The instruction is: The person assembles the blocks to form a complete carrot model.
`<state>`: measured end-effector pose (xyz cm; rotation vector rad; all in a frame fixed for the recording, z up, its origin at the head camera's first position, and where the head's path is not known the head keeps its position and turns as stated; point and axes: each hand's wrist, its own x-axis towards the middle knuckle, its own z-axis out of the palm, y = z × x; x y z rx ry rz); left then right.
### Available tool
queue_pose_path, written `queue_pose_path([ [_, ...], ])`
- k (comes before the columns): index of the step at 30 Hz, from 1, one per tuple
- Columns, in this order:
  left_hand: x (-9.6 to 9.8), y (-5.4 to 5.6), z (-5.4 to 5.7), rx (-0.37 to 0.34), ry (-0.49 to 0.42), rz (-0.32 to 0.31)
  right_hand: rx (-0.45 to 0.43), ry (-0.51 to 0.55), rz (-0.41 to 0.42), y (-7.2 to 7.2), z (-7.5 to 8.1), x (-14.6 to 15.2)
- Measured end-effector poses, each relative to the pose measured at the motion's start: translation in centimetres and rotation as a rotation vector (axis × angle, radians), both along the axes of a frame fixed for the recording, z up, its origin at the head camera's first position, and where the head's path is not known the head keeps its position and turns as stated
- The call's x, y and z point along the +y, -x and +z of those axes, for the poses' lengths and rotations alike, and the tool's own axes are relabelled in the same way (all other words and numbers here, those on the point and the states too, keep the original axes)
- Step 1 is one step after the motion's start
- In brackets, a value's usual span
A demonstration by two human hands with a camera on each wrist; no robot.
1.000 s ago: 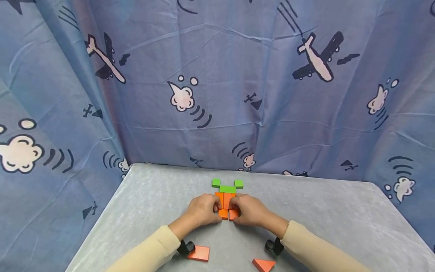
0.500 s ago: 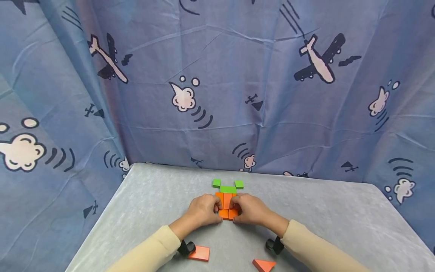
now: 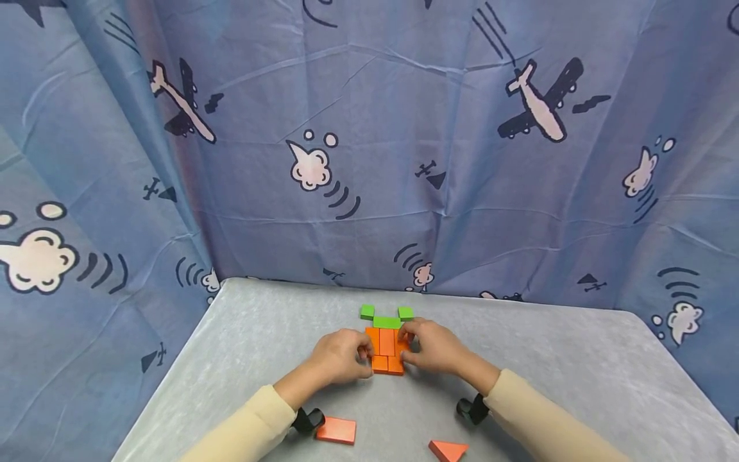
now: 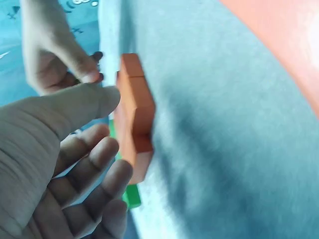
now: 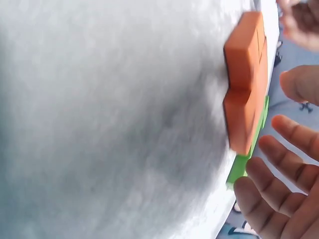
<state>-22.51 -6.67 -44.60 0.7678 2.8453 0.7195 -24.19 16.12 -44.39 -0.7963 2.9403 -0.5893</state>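
Note:
Flat orange blocks [image 3: 387,342] lie fitted side by side mid-table in the head view. At their near end, two small orange blocks [image 3: 380,364] sit against each other. A green bar block [image 3: 387,322] borders the far end, with a green square block [image 3: 367,312] off its left corner and another green square block [image 3: 406,314] off its right. My left hand [image 3: 340,356] is at the left side of the orange group, fingers loosely bent and holding nothing. On the other side is my right hand [image 3: 435,346], its thumb and fingers spread apart beside the orange blocks [image 5: 241,64].
Nearer to me on the grey cloth-covered table [image 3: 277,321] lie an orange rectangular block [image 3: 337,430] by the left wrist and an orange triangular block [image 3: 448,450] below the right wrist. A blue patterned curtain [image 3: 369,141] hangs behind the table.
The gap between the two near orange blocks has closed. My right hand has let go and drawn off to the right; my left hand has shifted slightly left.

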Motion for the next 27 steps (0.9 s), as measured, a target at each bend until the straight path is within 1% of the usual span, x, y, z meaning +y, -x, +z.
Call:
queue_pose_path([
  [3, -0.8, -0.5, 0.4, -0.012, -0.015, -0.018, -0.026, -0.009, -0.052, 0.5, -0.1, 0.4],
  [6, -1.7, -1.3, 0.7, -0.023, -0.028, -0.018, -0.054, -0.024, -0.084, 0.8, -0.3, 0.6],
  [11, -3.2, -2.9, 1.2, -0.049, -0.064, -0.015, -0.076, -0.054, -0.116, 1.4, -0.6, 0.8],
  [14, -4.2, -4.1, 1.3, -0.084, -0.093, -0.015, -0.083, -0.071, -0.133, 1.6, -0.8, 0.9],
  [18, -5.9, -5.8, 1.1, -0.110, -0.127, -0.011, -0.097, -0.087, -0.142, 1.9, -0.9, 0.8],
  [22, -7.2, -7.5, 0.5, -0.099, -0.136, -0.006, -0.103, -0.100, -0.144, 2.1, -0.8, 0.8],
  [25, -7.8, -8.3, 0.1, -0.099, -0.133, -0.007, -0.107, -0.109, -0.142, 2.2, -0.8, 0.9],
  [27, -8.0, -8.7, -0.2, -0.109, -0.137, -0.010, -0.113, -0.115, -0.142, 2.2, -0.8, 0.9],
])
